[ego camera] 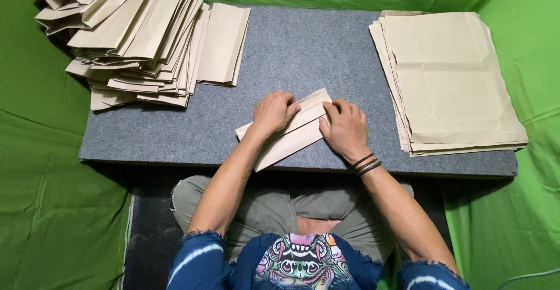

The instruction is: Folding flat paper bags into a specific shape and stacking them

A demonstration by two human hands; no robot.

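We see a heap of folded tan paper bags (146,39) lying far left on the grey board (303,51).

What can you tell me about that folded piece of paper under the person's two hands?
The folded paper is plain tan, like kraft paper, folded lengthwise into a long narrow strip with a crease along it. It lies flat and slanted on the grey felt-like board, near the front edge. The left hand presses its middle and the right hand presses near its upper right end, fingers on the fold.
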